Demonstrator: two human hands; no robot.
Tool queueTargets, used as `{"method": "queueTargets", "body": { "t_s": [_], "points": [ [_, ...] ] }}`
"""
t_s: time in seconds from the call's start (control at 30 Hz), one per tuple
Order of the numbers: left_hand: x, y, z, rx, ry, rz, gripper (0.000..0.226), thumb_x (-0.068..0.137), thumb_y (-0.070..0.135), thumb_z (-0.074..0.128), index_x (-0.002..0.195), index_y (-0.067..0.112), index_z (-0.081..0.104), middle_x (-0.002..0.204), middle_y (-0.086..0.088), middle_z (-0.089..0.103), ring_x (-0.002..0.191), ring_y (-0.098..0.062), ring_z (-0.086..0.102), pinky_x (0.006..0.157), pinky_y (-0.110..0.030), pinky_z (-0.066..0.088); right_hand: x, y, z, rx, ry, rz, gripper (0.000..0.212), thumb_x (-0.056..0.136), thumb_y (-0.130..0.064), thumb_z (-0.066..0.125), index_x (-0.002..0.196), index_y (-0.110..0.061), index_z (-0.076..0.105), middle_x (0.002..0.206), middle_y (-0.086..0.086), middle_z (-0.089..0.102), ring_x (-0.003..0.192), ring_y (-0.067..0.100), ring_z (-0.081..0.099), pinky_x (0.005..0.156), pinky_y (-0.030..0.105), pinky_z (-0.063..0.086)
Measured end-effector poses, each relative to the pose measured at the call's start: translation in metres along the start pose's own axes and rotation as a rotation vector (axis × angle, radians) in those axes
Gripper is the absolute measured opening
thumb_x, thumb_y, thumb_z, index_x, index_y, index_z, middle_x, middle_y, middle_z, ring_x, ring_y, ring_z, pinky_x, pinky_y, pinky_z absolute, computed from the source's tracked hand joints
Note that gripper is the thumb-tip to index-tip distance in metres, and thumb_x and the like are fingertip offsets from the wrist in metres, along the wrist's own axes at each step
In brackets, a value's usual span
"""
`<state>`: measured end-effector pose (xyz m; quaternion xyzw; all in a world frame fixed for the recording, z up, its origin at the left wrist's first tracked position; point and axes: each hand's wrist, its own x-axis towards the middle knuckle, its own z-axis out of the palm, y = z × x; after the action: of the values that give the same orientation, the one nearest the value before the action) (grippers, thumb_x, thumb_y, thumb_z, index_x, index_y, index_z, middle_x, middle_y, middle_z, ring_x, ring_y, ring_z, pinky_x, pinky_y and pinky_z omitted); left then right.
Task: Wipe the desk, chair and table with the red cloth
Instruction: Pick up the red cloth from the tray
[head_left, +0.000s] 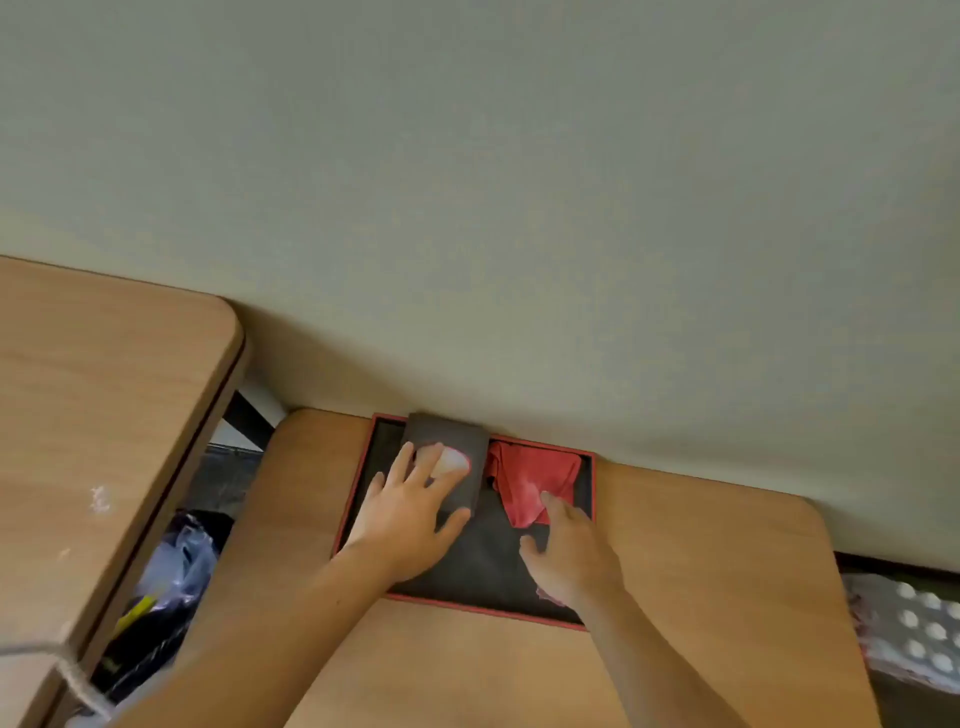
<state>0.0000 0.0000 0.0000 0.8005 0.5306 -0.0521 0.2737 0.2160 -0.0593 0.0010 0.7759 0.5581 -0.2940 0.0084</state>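
Note:
The red cloth (532, 480) lies crumpled in the back right of a dark, red-rimmed tray (480, 564) on a low wooden table (701, 582) against the wall. My right hand (571, 553) hovers at the cloth's near edge with fingers apart, fingertips touching or almost touching it. My left hand (410, 512) lies flat with spread fingers on a dark box (449, 441) with a pale oval opening, standing in the tray's back left.
A larger wooden desk (98, 405) fills the left side, its edge close to the table. Plastic bags (176, 566) fill the gap between them. A white bumpy pack (914, 631) sits at the right. The wall (519, 208) runs right behind the tray.

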Motion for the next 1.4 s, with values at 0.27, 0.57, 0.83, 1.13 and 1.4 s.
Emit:
{"method": "queueTargets", "body": {
  "t_s": [0.27,0.57,0.83,1.13,1.4],
  "points": [
    [0.078,-0.017,0.079,0.175,0.137,-0.068,0.075,0.086,0.081,0.008,0.153,0.053,-0.011,0.165,0.008,-0.025,0.147,-0.031,-0.034,0.115,-0.07,-0.003,0.112,0.054,0.062,-0.115,0.005,-0.203,0.07,0.098,-0.054,0.043,0.158,-0.031,0.015,0.168,0.0,0.009,0.154,0.026,0.0,0.123,0.039,0.009],
    [0.106,-0.02,0.113,0.349,0.311,-0.094,0.073,0.091,0.072,0.025,0.157,0.045,0.009,0.169,-0.003,0.01,0.152,-0.046,0.005,0.106,-0.079,0.019,0.149,0.083,0.122,-0.252,0.376,-0.409,0.067,0.095,-0.053,0.051,0.151,-0.018,0.04,0.159,0.012,0.036,0.149,0.038,0.025,0.123,0.052,0.012],
    [0.106,-0.022,0.119,0.355,0.358,-0.09,0.071,0.092,0.07,0.022,0.157,0.044,0.011,0.169,-0.004,0.01,0.153,-0.044,0.006,0.107,-0.079,0.021,0.162,0.089,0.138,-0.011,0.661,-0.488,0.047,0.079,-0.006,0.078,0.125,-0.006,0.068,0.133,0.016,0.065,0.128,0.037,0.058,0.109,0.055,0.043],
    [0.091,-0.01,0.101,0.232,0.109,-0.151,0.079,0.084,0.078,-0.012,0.156,0.045,-0.008,0.168,0.002,-0.014,0.15,-0.046,-0.017,0.114,-0.073,-0.002,0.128,0.057,0.072,1.071,0.353,0.107,0.01,0.092,-0.012,0.064,0.093,-0.018,0.073,0.083,0.001,0.072,0.072,0.007,0.064,0.071,0.028,0.05],
    [0.03,0.053,-0.009,-0.734,0.202,0.044,0.053,0.104,0.049,0.032,0.128,0.012,0.062,0.136,-0.004,0.06,0.133,-0.017,0.049,0.113,-0.037,0.035,0.007,-0.019,-0.032,2.038,-0.294,0.104,0.047,0.098,-0.045,0.049,0.129,-0.015,0.067,0.135,0.012,0.064,0.126,0.027,0.06,0.105,0.042,0.048]
  ]
}}
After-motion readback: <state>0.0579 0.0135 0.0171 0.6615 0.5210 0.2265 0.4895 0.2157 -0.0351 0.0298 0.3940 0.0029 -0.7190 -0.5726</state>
